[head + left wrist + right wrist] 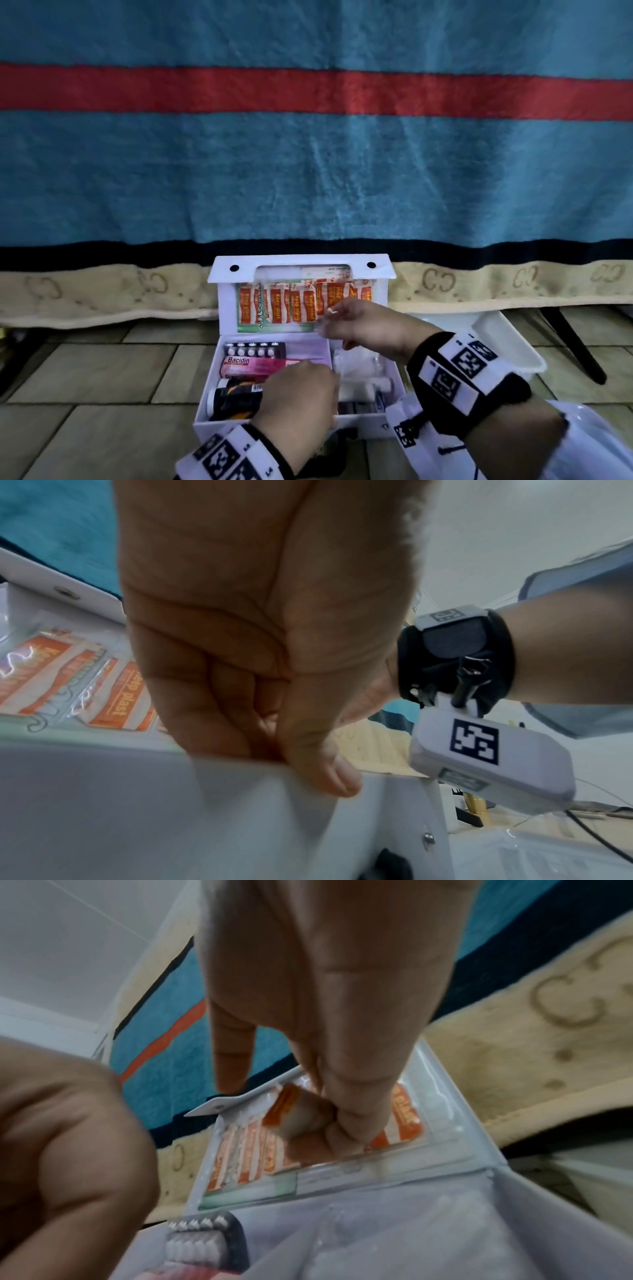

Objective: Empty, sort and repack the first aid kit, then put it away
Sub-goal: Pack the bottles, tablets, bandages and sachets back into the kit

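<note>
Fuzzy striped blanket (308, 154) backs rigid white kit (205, 404); right hand (359, 325) pinches plaster (287, 1110).

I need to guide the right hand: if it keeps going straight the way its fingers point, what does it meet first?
Most likely the orange plaster strips in the kit's open lid; the right hand is already at them, though contact is unclear.

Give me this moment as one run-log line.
kit: open on floor | left hand: grips centre divider | right hand: pinches plaster strip at lid | contents: mostly inside
</note>
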Demonstrator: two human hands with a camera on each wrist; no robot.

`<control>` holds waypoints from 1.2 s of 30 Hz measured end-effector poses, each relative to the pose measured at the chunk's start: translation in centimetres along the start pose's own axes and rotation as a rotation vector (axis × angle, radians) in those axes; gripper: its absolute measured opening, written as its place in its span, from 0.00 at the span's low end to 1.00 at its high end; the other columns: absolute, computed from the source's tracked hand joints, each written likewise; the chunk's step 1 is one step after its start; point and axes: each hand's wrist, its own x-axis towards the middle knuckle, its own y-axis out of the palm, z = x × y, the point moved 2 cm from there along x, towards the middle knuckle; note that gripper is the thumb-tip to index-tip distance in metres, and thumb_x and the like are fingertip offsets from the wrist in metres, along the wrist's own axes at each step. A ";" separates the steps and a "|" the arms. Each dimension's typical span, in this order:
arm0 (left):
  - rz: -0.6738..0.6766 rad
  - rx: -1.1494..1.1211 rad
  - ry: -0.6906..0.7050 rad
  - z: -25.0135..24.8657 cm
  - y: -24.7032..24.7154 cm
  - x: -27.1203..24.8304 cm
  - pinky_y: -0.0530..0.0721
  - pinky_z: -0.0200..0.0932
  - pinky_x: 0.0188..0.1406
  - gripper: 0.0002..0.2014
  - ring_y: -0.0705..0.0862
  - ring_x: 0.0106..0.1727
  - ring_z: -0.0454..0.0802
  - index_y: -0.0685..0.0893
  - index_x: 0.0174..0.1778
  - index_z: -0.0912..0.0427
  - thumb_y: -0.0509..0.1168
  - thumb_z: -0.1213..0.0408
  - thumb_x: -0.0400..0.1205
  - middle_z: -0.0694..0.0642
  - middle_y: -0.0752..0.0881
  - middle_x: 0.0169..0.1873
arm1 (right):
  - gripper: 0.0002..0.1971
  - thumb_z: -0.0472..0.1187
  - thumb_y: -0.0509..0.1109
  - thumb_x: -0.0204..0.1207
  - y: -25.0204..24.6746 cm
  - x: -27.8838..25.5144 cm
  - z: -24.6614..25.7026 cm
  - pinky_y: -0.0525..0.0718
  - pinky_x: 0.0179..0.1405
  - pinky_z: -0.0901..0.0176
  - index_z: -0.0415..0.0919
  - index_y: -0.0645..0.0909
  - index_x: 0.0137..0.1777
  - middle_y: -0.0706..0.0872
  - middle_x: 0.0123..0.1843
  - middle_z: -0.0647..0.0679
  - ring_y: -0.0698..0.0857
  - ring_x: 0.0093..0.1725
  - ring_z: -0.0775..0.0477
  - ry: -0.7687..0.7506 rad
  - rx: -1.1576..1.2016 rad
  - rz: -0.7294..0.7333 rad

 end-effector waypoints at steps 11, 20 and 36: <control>0.017 -0.014 0.034 0.5 0.4 0.6 0.83 0.49 0.56 0.11 0.84 0.58 0.57 0.85 0.52 0.57 0.65 0.70 0.75 0.55 0.87 0.53 | 0.14 0.38 0.60 0.84 -3.4 2.4 4.7 0.81 0.48 0.64 0.40 0.88 0.50 0.89 0.45 0.56 0.86 0.45 0.57 -0.277 -0.231 -0.069; 0.042 0.012 0.051 0.5 0.0 0.4 0.81 0.50 0.54 0.13 0.83 0.59 0.60 0.84 0.54 0.56 0.63 0.71 0.77 0.58 0.85 0.55 | 0.10 0.26 0.69 0.76 -2.9 4.4 5.5 0.86 0.34 0.65 0.40 0.87 0.41 0.85 0.32 0.47 0.86 0.29 0.54 -0.331 0.111 -0.529; 0.046 0.018 0.024 0.3 -0.5 0.0 0.82 0.52 0.54 0.13 0.83 0.59 0.61 0.85 0.55 0.55 0.63 0.71 0.78 0.59 0.85 0.56 | 0.08 0.47 0.65 0.80 -0.9 3.5 5.7 0.82 0.36 0.59 0.49 0.84 0.53 0.87 0.43 0.50 0.85 0.39 0.49 -0.259 -0.454 -0.396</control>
